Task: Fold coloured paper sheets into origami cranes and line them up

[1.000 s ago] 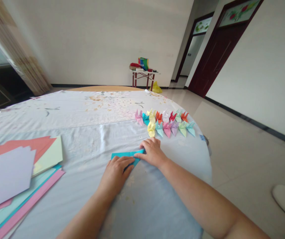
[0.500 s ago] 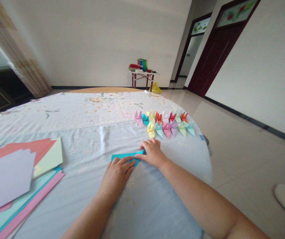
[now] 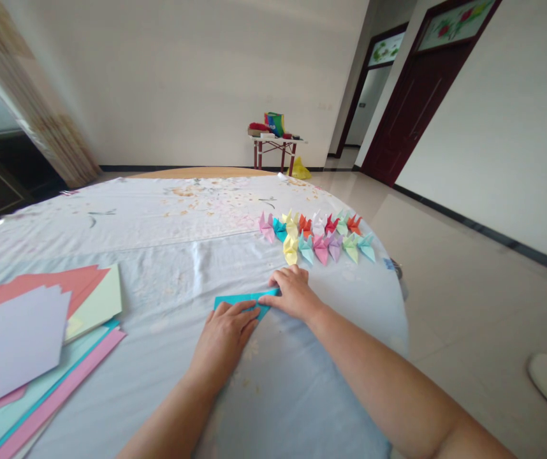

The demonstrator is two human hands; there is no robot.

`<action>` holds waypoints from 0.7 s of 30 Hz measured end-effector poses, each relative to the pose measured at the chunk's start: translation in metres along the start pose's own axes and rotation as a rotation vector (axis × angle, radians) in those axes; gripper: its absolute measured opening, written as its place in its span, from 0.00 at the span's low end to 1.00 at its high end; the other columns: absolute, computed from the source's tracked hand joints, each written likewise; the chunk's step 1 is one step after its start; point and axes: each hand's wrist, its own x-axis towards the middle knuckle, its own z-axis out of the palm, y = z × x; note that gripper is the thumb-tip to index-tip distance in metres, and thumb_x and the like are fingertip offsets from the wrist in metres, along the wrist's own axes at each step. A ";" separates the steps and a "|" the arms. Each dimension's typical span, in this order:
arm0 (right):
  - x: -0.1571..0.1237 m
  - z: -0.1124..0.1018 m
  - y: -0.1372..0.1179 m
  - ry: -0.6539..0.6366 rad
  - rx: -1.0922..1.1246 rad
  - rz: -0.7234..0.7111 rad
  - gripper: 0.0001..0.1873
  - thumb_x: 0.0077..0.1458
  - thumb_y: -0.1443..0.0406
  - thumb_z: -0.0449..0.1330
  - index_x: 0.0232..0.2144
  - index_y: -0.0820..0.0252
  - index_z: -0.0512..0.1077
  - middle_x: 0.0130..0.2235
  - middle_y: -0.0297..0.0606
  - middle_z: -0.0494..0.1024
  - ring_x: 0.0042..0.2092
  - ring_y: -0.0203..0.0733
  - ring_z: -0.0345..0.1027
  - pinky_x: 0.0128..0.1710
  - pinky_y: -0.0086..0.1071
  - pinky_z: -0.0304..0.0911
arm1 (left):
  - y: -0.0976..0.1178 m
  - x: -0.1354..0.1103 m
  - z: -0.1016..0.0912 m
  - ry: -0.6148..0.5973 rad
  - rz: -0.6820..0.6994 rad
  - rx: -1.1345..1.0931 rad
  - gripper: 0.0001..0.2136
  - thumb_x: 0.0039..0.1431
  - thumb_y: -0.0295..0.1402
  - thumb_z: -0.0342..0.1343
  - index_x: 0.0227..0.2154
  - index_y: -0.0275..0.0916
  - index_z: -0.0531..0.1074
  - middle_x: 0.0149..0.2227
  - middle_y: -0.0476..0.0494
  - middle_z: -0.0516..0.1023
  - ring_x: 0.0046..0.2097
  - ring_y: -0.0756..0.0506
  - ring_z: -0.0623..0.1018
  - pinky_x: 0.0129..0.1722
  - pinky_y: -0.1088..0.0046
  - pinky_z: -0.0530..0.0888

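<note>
Both forearms reach in from the bottom edge, the left hand (image 3: 223, 340) and right hand (image 3: 294, 294) close together and lying palm-down on a folded teal paper (image 3: 239, 299), which sits on the pale tablecloth (image 3: 159, 284). The hands cover most of the paper, so its folds are hidden and any pinch is impossible to make out. Just beyond stand rows of small origami cranes (image 3: 316, 239), with sheets of coloured paper (image 3: 15, 338) off to the left, cut off by the frame.
</note>
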 end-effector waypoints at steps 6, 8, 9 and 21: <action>-0.005 0.001 -0.002 0.045 -0.049 -0.001 0.26 0.43 0.43 0.55 0.34 0.58 0.66 0.36 0.39 0.69 0.43 0.46 0.56 0.42 0.38 0.47 | 0.000 0.001 -0.001 -0.033 -0.012 -0.003 0.14 0.60 0.38 0.44 0.45 0.52 0.70 0.48 0.52 0.73 0.42 0.44 0.69 0.43 0.63 0.66; -0.006 0.001 -0.002 0.049 -0.075 0.010 0.26 0.43 0.43 0.56 0.34 0.58 0.66 0.36 0.39 0.69 0.43 0.47 0.56 0.41 0.38 0.47 | 0.000 0.001 -0.001 -0.036 -0.016 -0.009 0.14 0.59 0.38 0.44 0.44 0.50 0.71 0.48 0.51 0.73 0.42 0.44 0.69 0.44 0.63 0.66; -0.006 0.000 -0.002 0.053 -0.087 0.019 0.26 0.42 0.43 0.56 0.34 0.58 0.66 0.36 0.40 0.69 0.43 0.47 0.56 0.41 0.38 0.47 | 0.000 0.001 -0.001 -0.035 -0.020 -0.011 0.14 0.59 0.39 0.45 0.43 0.50 0.72 0.48 0.51 0.73 0.42 0.44 0.69 0.44 0.63 0.66; -0.005 -0.014 0.029 0.113 -0.128 0.194 0.21 0.45 0.47 0.57 0.30 0.58 0.66 0.34 0.41 0.71 0.41 0.49 0.57 0.39 0.39 0.49 | 0.000 0.000 -0.001 -0.026 -0.013 0.008 0.14 0.59 0.39 0.44 0.45 0.48 0.71 0.48 0.48 0.73 0.43 0.44 0.69 0.44 0.63 0.66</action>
